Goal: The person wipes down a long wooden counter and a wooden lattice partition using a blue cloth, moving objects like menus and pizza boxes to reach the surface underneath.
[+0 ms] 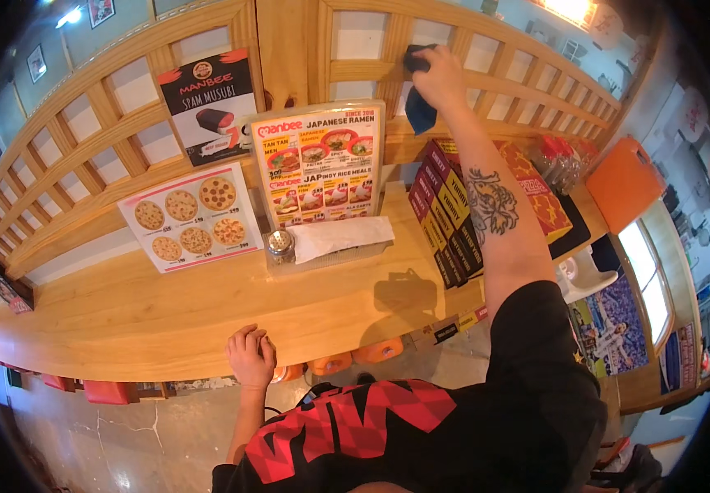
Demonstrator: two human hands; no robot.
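My right hand (440,77) reaches up to the lattice partition (364,69) and grips a dark cloth (421,111). Part of the cloth is bunched under my fingers against a wooden bar, and a blue corner hangs below. My left hand (251,356) rests at the front edge of the wooden counter (164,320), fingers loosely curled, holding nothing. Behind it on the counter stand a glass shaker (280,245) with a metal lid and a holder of white napkins (342,239). A laminated menu (321,163) stands upright behind the napkins.
A tall stack of pizza boxes (444,215) stands beneath my right forearm. Beyond it are red-capped bottles (558,163) and an orange board (626,183). A pizza menu (195,217) and a dark poster (212,108) lean on the partition. Orange stools (378,351) sit under the counter.
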